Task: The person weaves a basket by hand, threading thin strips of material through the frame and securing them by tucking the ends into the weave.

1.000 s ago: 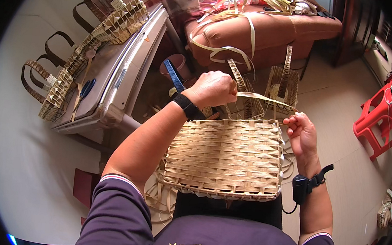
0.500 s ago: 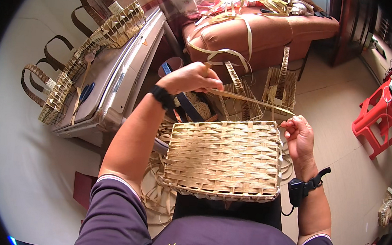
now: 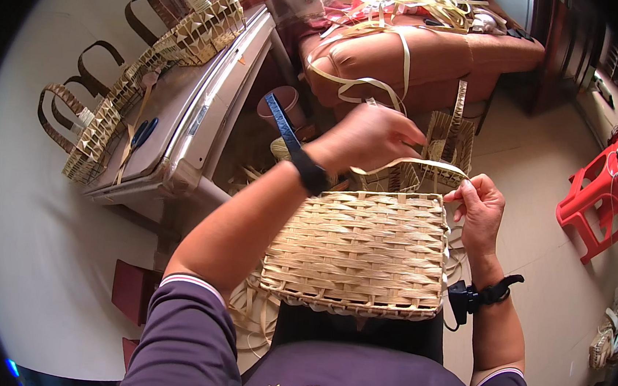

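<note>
A rectangular basket of pale woven strips [image 3: 362, 253] rests on my lap, its flat woven face up. At its far right corner my right hand [image 3: 482, 208] pinches a flat pale strip [image 3: 436, 164] between thumb and fingers. That strip bows leftward in a loose curve and passes under my left hand [image 3: 372, 138]. Motion smears the left hand, held above the basket's far edge, so its grip on anything is unclear. My left forearm hides the basket's far left corner.
Handled baskets [image 3: 451, 143] stand on the floor beyond. More baskets [image 3: 93, 137] and dark-handled scissors [image 3: 145, 133] are on the left table [image 3: 185, 101]. Loose strips [image 3: 421, 8] top a brown padded seat [image 3: 438, 61]. A red stool [image 3: 595, 196] stands at right.
My left hand has moved right and toward my right hand, near the strip. The strip, stretched straight before, now sags in a curve. My right hand stays by the corner.
</note>
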Available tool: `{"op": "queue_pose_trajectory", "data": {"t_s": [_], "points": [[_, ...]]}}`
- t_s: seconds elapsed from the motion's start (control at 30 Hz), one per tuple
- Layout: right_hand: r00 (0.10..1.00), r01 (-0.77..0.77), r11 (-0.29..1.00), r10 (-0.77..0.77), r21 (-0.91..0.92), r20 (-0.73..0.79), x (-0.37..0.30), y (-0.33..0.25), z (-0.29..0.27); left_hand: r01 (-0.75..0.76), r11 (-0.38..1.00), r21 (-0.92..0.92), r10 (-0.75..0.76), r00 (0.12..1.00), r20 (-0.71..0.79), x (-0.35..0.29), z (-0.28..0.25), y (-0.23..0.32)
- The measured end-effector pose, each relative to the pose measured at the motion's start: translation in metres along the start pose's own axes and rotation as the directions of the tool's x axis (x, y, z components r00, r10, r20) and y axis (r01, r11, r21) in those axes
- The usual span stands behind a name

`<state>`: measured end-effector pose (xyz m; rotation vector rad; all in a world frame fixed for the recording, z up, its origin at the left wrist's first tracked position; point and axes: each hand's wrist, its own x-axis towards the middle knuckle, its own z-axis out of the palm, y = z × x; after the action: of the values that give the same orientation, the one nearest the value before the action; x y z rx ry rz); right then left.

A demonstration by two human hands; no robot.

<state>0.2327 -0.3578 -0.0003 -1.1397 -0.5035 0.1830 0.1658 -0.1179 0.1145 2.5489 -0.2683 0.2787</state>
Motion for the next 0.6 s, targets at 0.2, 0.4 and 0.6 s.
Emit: {"op": "queue_pose_trajectory", "data": {"t_s": [0.2,0.4,0.6], "points": [[0.993,0.055,0.989,-0.04,-0.14,0.107,0.002,-0.007,0.004,-0.105,0.969,0.223,0.08,0.99,0.118,0.019,0.064,0.024],[1.0,0.0,1.0,0.0,0.006,-0.026,-0.004,0.001,-0.004,0.041,0.87,0.491,-0.044,0.999,-0.005,0.0,0.017,-0.068],[1.0,0.025,0.997,-0.026,0.068,0.005,-0.004,0.006,-0.004,0.139,0.693,0.707,-0.116,0.99,-0.081,-0.037,-0.017,-0.122]]}}
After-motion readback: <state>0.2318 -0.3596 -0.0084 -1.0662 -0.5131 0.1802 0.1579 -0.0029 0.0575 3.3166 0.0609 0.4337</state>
